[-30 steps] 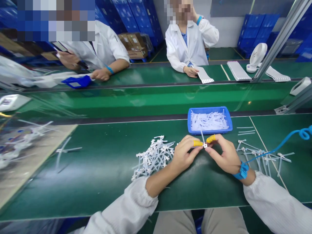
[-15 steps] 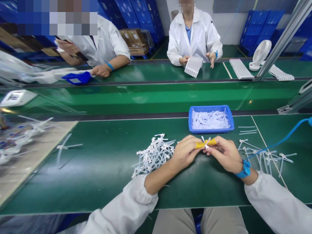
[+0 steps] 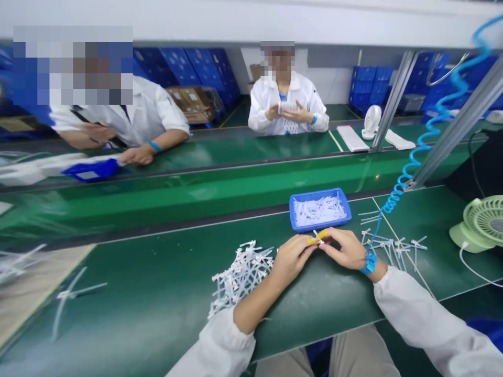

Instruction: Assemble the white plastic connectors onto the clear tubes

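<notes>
Over the green bench, my left hand (image 3: 291,257) and my right hand (image 3: 346,249) meet at the fingertips, each with a yellow finger cover. Both are closed in a pinch on a small white cable tie (image 3: 321,241), its ends poking up between the fingers; most of it is hidden. Beside my left forearm lies a pile of crossed white cable ties (image 3: 240,275). Behind my hands stands a blue tray (image 3: 320,228) full of short white strips. More crossed ties (image 3: 398,246) are scattered right of my right hand, which wears a blue wrist strap (image 3: 369,263).
A coiled blue cord (image 3: 422,141) runs down to the strap. At right stands a green fan (image 3: 485,222). One crossed tie (image 3: 68,295) lies far left, near a beige board (image 3: 43,298). Two co-workers in white coats (image 3: 288,102) sit across the bench.
My view has tilted up and turned, bringing the fan and coiled cord into sight. My hands keep pinching the tie. The co-worker opposite has raised the white pack off the bench.
</notes>
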